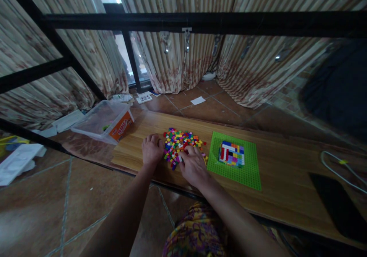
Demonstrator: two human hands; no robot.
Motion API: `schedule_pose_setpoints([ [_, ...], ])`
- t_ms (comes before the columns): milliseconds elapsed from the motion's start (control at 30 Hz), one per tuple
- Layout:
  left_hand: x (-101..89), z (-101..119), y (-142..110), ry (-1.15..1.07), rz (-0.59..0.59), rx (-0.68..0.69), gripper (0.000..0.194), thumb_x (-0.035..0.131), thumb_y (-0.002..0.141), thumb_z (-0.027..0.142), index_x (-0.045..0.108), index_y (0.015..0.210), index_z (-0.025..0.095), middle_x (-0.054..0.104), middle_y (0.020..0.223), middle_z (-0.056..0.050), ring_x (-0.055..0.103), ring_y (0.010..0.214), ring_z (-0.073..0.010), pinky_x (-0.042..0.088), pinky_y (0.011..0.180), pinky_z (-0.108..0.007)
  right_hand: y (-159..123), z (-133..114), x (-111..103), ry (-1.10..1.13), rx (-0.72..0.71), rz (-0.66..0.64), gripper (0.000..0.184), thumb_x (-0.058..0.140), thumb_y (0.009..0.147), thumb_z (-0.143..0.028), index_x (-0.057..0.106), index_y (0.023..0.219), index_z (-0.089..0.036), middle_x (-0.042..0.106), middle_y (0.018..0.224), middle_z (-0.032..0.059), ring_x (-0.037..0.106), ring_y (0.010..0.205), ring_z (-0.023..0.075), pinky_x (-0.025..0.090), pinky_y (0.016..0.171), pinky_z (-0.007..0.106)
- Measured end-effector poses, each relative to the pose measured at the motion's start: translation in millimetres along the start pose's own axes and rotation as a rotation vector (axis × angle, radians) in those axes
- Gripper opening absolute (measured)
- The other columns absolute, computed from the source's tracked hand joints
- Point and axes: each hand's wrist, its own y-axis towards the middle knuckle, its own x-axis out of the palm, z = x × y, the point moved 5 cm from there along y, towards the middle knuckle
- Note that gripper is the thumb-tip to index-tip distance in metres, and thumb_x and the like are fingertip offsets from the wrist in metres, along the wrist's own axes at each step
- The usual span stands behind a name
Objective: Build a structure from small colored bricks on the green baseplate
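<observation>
A heap of small toy bricks (175, 139) in many colours lies on a wooden board. My left hand (151, 150) rests against the heap's left side, its fingers loosely bent and apart, with nothing visible in it. Over the lower right part of the heap is my right hand (195, 165). Its thumb and fingers are spread among the bricks, partly covering them. Just right of it lies a green baseplate (250, 173), carrying a low block of multicoloured bricks (233, 154), roughly square, with a dark spot near its middle.
A clear plastic box (97, 113) with an orange label stands at the board's left end, something green inside. A dark flat object (338, 203) and a white cable (332, 169) lie at the right. Black metal bars (200, 22) cross in front of curtains (172, 62).
</observation>
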Motion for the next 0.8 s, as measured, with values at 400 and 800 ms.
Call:
schedule_pose_setpoints([
  [400,-0.3,0,0,-0.004,-0.012,-0.002,0.024,0.048,0.086,0.028,0.064,0.100,0.018,0.065,0.106,-0.012,0.055,0.100,-0.0285,0.043,0.089,-0.042,2,4,1,-0.023,-0.013,0.035,0.012,0.063,0.082,-0.022,0.066,0.093,-0.021,0.058,0.106,0.0110,0.048,0.103,0.0286,0.042,0.087,0.041],
  [800,-2.8,2,4,0.001,-0.022,0.018,0.025,0.046,0.085,0.030,0.064,0.098,0.017,0.065,0.104,-0.013,0.056,0.097,-0.0288,0.043,0.089,-0.043,-31,28,-15,0.937,0.271,0.162,0.020,0.062,0.080,-0.028,0.057,0.098,-0.022,0.068,0.089,0.0027,0.064,0.075,0.0166,0.053,0.070,0.031],
])
